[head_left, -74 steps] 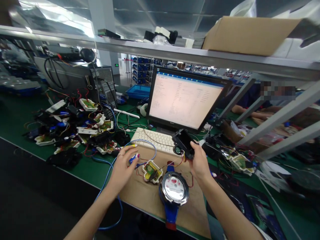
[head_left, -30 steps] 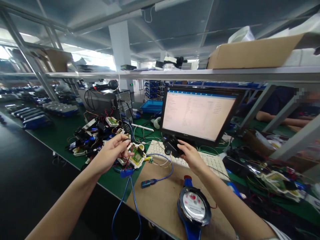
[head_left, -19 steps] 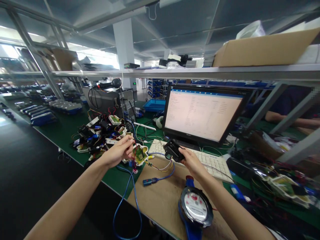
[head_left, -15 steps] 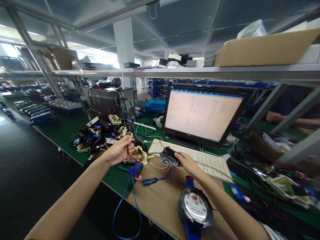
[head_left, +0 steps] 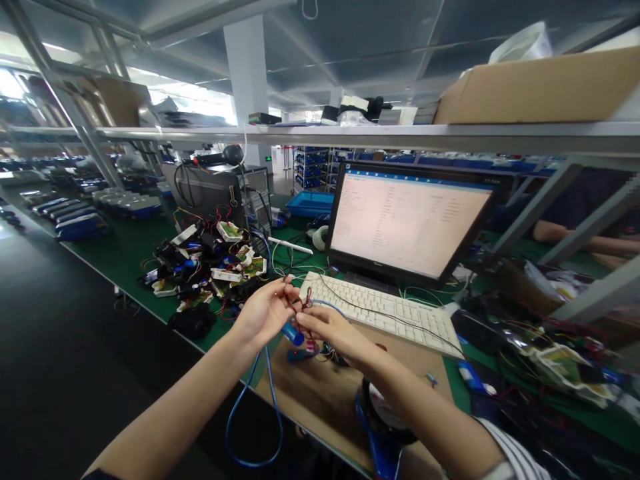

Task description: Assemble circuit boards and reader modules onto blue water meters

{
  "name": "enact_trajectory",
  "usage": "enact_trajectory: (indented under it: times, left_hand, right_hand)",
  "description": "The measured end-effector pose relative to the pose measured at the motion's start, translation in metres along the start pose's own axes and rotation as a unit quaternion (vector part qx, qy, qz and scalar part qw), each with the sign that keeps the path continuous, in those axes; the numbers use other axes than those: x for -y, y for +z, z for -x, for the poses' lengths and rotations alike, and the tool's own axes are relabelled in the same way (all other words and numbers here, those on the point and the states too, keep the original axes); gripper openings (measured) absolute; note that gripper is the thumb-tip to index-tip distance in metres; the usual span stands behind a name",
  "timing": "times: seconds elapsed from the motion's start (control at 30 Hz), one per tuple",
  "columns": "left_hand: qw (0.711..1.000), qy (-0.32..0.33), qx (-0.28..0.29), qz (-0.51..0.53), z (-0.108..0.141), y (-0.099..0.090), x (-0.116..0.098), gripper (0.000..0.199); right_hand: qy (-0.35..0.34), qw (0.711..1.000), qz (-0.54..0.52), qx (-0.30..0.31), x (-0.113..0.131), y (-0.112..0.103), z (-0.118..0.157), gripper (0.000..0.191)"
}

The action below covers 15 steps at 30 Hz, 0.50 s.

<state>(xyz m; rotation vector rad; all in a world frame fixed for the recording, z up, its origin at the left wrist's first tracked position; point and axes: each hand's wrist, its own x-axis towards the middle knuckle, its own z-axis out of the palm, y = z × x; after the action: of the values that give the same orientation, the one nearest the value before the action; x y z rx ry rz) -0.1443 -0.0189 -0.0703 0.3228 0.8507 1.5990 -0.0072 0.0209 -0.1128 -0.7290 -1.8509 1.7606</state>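
Note:
My left hand (head_left: 267, 313) is closed, its fingertips pinching thin red and black wires (head_left: 299, 304). Close against it, my right hand (head_left: 333, 331) has thumb and fingers pinched on the same wires. A blue cylindrical battery (head_left: 293, 334) hangs just under the fingers. Below the hands, a dark blue USB plug (head_left: 299, 356) lies on the brown board (head_left: 285, 393), beside small parts that my right hand partly hides. A blue cable (head_left: 229, 427) loops over the table's front edge. My right forearm covers much of a round meter with a blue body (head_left: 367, 427).
A white keyboard (head_left: 385, 310) and a lit monitor (head_left: 405, 227) stand behind the hands. Circuit housings and wires form a pile (head_left: 205, 260) at left. More wired parts (head_left: 565, 373) lie at right. A shelf (head_left: 350, 137) spans above, carrying a cardboard box (head_left: 540, 90).
My right hand has let go of the black module and moved left to the wires. My left hand has moved right, so both now meet. The module is now mostly hidden.

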Motion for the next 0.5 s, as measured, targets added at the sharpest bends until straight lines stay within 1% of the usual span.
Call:
enact_trajectory:
  times: [0.07, 0.17, 0.27, 0.33, 0.4, 0.47, 0.5]
  left_hand:
    - [0.999, 0.034, -0.009, 0.006, -0.002, 0.001, 0.009, 0.019]
    - [0.996, 0.092, -0.006, 0.014, -0.008, -0.002, 0.019, 0.018]
    - [0.993, 0.104, -0.017, 0.054, -0.013, -0.006, 0.025, 0.019]
    - [0.99, 0.098, -0.039, 0.095, -0.017, -0.008, 0.026, 0.019]
    - [0.986, 0.094, -0.056, 0.126, -0.02, -0.012, 0.024, 0.019]
    - [0.982, 0.1, -0.073, 0.141, -0.023, -0.016, 0.02, 0.019]
    - [0.98, 0.108, -0.083, 0.146, -0.024, -0.019, 0.017, 0.02]
  right_hand:
    - [0.01, 1.0, -0.019, 0.003, -0.002, 0.003, -0.002, 0.037]
    - [0.013, 1.0, 0.003, -0.006, -0.003, -0.004, 0.0, 0.036]
    - [0.009, 0.997, 0.067, -0.026, -0.001, -0.016, 0.007, 0.033]
    - [-0.011, 0.989, 0.129, -0.066, 0.0, -0.026, 0.012, 0.034]
    - [-0.018, 0.978, 0.17, -0.115, -0.001, -0.04, 0.02, 0.035]
    - [-0.012, 0.963, 0.219, -0.159, -0.003, -0.057, 0.029, 0.035]
    - [-0.014, 0.95, 0.258, -0.176, -0.004, -0.065, 0.035, 0.035]
